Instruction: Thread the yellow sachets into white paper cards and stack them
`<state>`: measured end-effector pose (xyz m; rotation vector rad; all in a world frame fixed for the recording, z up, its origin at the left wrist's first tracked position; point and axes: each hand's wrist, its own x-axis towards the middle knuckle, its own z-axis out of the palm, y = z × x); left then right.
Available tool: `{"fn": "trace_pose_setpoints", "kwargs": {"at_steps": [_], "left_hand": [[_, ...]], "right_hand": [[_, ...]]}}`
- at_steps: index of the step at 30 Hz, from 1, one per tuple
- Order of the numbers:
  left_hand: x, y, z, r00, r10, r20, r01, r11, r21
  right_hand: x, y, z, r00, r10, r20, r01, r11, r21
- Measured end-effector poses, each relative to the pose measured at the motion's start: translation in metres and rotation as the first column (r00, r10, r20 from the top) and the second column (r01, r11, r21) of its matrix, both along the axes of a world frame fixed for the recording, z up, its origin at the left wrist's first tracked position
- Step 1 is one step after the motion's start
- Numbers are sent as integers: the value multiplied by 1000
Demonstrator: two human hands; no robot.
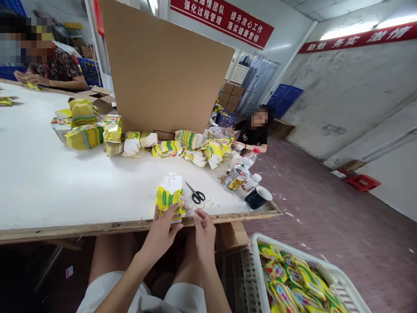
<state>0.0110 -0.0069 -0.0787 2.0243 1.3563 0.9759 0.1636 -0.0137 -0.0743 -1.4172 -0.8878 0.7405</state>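
Observation:
My left hand (165,226) rests on the near end of a stack of flat yellow-and-green cartons (169,195), its fingers spread over the top one. White flaps stick out at the stack's far end. Just right of the stack, at the table edge, my right hand (204,230) hovers with its fingers bent and apart, and I see nothing in it. Black-handled scissors (196,195) lie beyond it on the white table (137,182), among a few loose rubber bands (208,200).
Bundles of folded cartons (166,148) line a tall cardboard sheet (166,69). Bottles, a jar (235,178) and a dark mug (258,198) crowd the right corner. A white crate (257,261) of yellow packs stands below right. Two other people sit farther off.

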Motion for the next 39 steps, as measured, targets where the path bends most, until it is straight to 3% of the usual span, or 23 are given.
{"fn": "trace_pose_setpoints", "kwargs": {"at_steps": [3, 5, 7, 9, 12, 14, 17, 19, 22, 27, 30, 35, 39], "left_hand": [[-3, -2, 6, 995, -33, 89, 37, 998, -44], [-6, -3, 13, 977, 20, 214, -4, 997, -75], [-8, -4, 20, 915, 132, 382, -89, 988, -130], [-7, -6, 28, 794, 208, 571, -94, 970, -223], [-1, -9, 34, 561, 229, 795, 167, 910, -380], [4, -13, 36, 436, 261, 861, 395, 804, -444], [8, -19, 35, 327, 248, 912, 610, 682, -404], [8, -20, 34, 287, 182, 941, 665, 669, -332], [6, -20, 34, 283, 111, 952, 667, 691, -279], [5, -20, 39, 298, 97, 950, 621, 736, -269], [8, -21, 41, 334, 89, 938, 580, 765, -279], [16, -20, 40, 391, 220, 893, 441, 807, -392], [21, -21, 42, 491, 192, 850, 387, 826, -410]], "right_hand": [[-16, 29, 0, 995, 85, -60, -86, 996, -20], [-16, 35, 4, 989, 103, -103, -105, 994, -16], [-11, 28, 10, 979, 123, -161, -126, 992, -5], [-7, 14, 14, 958, 169, -233, -176, 984, -6], [-6, -12, 18, 914, 229, -334, -255, 966, -33], [-8, -23, 19, 889, 245, -387, -287, 956, -53], [-9, -31, 20, 863, 240, -445, -295, 954, -57], [-7, -32, 21, 853, 224, -471, -279, 959, -48], [-4, -33, 25, 839, 217, -499, -273, 961, -41], [-6, -37, 28, 826, 240, -510, -290, 957, -19], [-7, -38, 30, 858, 260, -442, -284, 959, 11], [-7, -43, 37, 901, 330, -280, -343, 939, 5], [-3, -47, 31, 959, 262, -110, -266, 964, -24]]}}
